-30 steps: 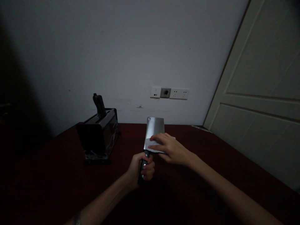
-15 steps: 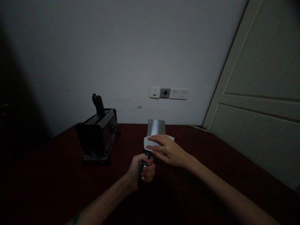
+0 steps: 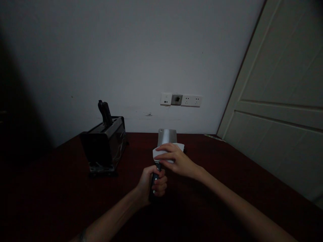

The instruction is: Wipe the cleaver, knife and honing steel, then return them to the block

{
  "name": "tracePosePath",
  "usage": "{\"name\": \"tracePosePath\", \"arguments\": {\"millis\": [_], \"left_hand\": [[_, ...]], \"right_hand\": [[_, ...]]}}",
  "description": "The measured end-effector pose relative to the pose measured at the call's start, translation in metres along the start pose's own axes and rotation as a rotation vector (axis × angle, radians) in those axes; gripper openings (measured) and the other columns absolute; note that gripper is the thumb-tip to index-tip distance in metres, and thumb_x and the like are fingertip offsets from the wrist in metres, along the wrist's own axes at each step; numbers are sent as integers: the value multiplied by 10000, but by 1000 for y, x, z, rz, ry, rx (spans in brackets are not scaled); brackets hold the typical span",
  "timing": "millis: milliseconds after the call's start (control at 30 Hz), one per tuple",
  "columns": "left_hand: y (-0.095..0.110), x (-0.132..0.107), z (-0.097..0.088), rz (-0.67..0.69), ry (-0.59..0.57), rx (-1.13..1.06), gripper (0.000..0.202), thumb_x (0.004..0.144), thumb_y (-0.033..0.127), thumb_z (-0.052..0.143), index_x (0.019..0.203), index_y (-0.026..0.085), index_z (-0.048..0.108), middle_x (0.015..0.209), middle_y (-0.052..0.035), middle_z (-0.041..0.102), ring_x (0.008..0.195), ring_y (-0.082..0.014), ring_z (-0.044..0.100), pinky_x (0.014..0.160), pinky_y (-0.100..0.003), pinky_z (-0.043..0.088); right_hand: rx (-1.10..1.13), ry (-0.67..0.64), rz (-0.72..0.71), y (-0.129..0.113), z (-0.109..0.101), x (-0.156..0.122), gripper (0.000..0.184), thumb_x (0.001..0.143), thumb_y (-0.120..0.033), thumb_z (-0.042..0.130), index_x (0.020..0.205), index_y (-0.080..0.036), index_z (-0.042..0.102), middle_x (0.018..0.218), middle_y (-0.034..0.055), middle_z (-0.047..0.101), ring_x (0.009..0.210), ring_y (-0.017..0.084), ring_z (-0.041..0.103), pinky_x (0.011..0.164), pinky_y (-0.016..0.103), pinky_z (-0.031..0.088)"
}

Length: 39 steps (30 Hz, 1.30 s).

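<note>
A cleaver [image 3: 167,136] with a broad metal blade points away from me, low in the middle of the view. My left hand [image 3: 148,184] is wrapped round its dark, riveted handle. Across the part of the blade nearest the handle lies a white cloth or folded tissue [image 3: 158,153]. My right hand [image 3: 179,161] grips this white cloth against the blade, its fingers bent over the top. The thumb is mostly hidden. Only the far end of the blade, with a small hole in its corner, shows beyond the cloth.
On the left of the dark red table [image 3: 214,174] stands a black and silver knife block [image 3: 97,148], with black handles [image 3: 106,113] sticking up from it. Wall sockets [image 3: 191,100] are set in the wall behind. A panelled door [image 3: 275,87] rises at the right.
My right hand has shifted slightly left with the white cloth, and its fingers are more bent. The left hand keeps its hold on the cleaver handle, almost unmoved.
</note>
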State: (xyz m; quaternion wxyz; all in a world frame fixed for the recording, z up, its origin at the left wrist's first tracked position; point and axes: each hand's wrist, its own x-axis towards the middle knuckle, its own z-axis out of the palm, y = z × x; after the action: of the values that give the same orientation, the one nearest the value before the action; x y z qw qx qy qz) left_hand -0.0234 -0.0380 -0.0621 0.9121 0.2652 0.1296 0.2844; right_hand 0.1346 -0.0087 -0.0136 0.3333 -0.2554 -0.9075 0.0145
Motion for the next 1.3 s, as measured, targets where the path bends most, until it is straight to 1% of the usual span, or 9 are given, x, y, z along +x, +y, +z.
{"name": "tracePosePath", "arguments": {"millis": [100,200,333,567,733,800,1000,1200,1300], "left_hand": [[-1,1,-2,20,31,2,116,608,216,455,534,156,390,396,70,226,304,-31,124,281,-140,178],[2,1,-4,58,36,4,118,618,216,460,532,152,410,397,70,230,308,-31,129,279,-141,182],[6,0,-5,89,19,13,107,607,208,460,530,151,412,398,71,232,307,-30,128,280,-142,195],[7,1,-8,106,68,18,130,620,205,449,517,154,387,394,71,224,304,-31,131,277,-144,187],[14,-1,-8,180,77,25,135,620,201,451,518,157,374,396,72,227,305,-29,133,280,-144,185],[15,-1,-9,183,79,28,135,618,201,453,519,157,373,397,73,227,307,-29,140,285,-145,190],[12,1,-12,152,98,27,131,620,193,441,507,154,388,383,67,231,297,-33,138,277,-149,175],[14,1,-11,165,85,1,125,611,203,444,506,149,402,388,67,228,300,-30,142,276,-144,182],[13,1,-12,159,95,0,125,607,204,439,502,151,397,386,68,224,298,-31,136,272,-145,182]], "right_hand": [[81,-29,13,3,2,4,170,801,-236,566,941,-240,663,1106,44,592,1047,166,503,908,374,392],[109,-40,18,7,-3,4,138,792,-228,579,888,-234,677,1110,43,592,1039,166,509,905,374,393],[62,-31,-13,9,-7,4,163,800,-218,568,921,-253,672,1133,40,575,1064,173,487,919,394,368],[47,-99,-46,11,4,21,183,816,-242,550,956,-266,666,1125,41,566,1047,166,485,911,371,366],[34,-93,-54,15,-4,22,179,816,-248,551,948,-246,672,1119,51,561,1032,159,487,899,347,372],[19,-94,-57,15,-3,24,180,814,-253,553,950,-249,670,1125,50,559,1037,163,484,901,353,368],[-4,-117,-84,15,9,30,199,821,-266,543,980,-256,663,1118,56,563,1045,179,482,893,362,375],[-23,-118,-80,15,-1,23,192,822,-262,541,967,-247,667,1122,56,563,1034,170,490,890,346,377],[-42,-138,-73,12,0,25,195,828,-258,531,970,-250,666,1123,56,563,1043,174,486,895,352,373]]}}
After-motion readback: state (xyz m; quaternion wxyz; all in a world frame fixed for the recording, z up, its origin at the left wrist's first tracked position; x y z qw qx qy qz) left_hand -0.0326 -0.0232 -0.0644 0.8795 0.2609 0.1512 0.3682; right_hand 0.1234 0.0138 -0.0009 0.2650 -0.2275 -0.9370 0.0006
